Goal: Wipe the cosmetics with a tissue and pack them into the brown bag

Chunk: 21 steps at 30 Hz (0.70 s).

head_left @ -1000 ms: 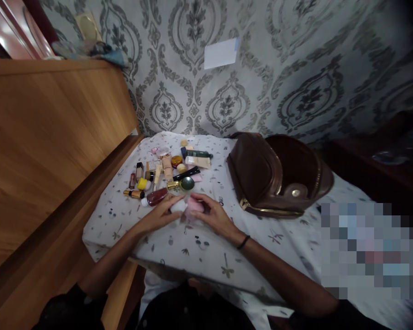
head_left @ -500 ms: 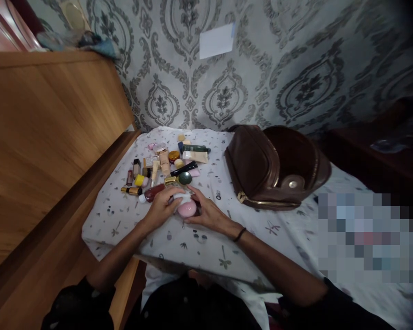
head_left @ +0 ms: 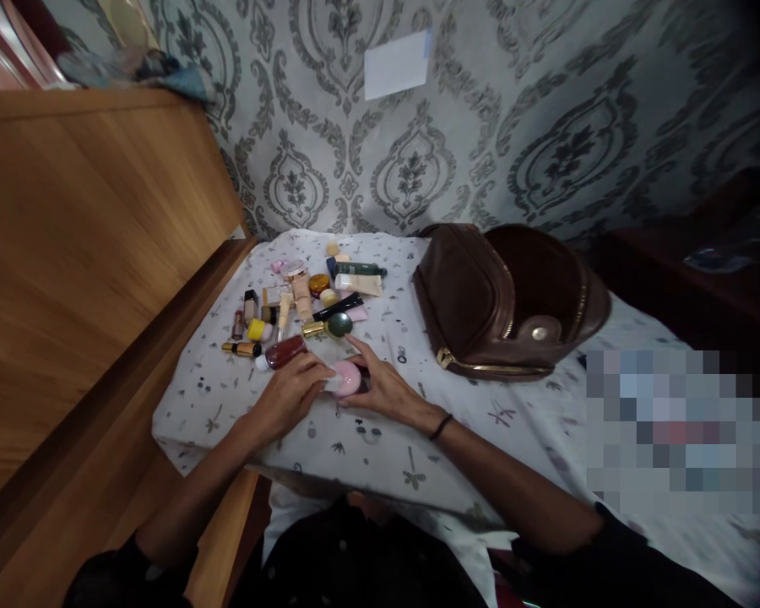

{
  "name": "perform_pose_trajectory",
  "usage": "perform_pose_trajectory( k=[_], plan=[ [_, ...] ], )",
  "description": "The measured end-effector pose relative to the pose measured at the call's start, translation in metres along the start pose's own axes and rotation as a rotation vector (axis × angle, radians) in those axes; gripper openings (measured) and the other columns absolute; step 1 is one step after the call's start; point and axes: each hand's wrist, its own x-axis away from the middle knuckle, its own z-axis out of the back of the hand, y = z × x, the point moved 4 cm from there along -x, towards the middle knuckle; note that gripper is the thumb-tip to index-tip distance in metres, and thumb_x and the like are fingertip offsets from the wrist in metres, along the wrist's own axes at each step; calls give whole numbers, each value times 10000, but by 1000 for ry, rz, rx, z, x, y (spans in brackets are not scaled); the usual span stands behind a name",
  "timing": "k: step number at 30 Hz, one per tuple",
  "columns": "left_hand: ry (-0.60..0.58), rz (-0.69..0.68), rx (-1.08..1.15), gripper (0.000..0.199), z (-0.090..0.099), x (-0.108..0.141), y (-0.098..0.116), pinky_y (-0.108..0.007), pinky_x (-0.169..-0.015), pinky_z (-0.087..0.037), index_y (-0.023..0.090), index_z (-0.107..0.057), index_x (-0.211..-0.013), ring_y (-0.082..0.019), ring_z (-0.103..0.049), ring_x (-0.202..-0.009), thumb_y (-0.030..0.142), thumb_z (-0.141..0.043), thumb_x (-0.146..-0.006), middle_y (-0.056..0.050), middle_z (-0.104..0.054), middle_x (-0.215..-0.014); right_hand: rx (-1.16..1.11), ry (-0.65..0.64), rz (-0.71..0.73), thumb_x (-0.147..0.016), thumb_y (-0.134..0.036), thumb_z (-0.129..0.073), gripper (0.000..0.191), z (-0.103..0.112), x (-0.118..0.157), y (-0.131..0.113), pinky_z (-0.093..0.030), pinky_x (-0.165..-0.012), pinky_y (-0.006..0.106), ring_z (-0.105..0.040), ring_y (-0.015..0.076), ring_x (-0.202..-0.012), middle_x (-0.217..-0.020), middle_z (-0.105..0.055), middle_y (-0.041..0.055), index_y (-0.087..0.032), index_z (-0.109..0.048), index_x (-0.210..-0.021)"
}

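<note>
A round, glossy pink container (head_left: 348, 377), perhaps a cosmetic jar, sits in the curve of my right hand (head_left: 389, 390), between its thumb and fingers. Pinched in my left hand (head_left: 293, 390) is a thin white wipe (head_left: 330, 382), which touches the container's left side. Just beyond my left fingers lies a dark red bottle (head_left: 285, 352) with a white cap. A gold-necked bottle with a dark green round end (head_left: 339, 325) rests above my right fingertips.
Several cosmetics, among them an amber jar (head_left: 318, 285), a cream tube (head_left: 359, 285) and a black tube (head_left: 339, 306), lie on the patterned white cloth (head_left: 380, 481). An unzipped brown bag (head_left: 459, 295) stands on the right. A wooden panel (head_left: 101, 219) rises at the left.
My left hand has drawn a little left and down, off the top of the pink container, bunching the white wipe. More of the container shows. My right hand stays around it.
</note>
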Motion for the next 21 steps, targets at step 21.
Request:
perform_pose_trajectory(
  k=[21],
  plan=[
    [163, 250, 379, 222, -16, -32, -28, -356, -924, -479, 167, -693, -1018, -232, -638, -1002, 236, -523, -894, -81, -704, -1042, -90, 26, -9, -657, -346, -850, 1027, 2, 2, 2, -463, -1007, 428, -606, 269, -1136, -1262, -617, 102, -230, -301, -1518]
  ],
)
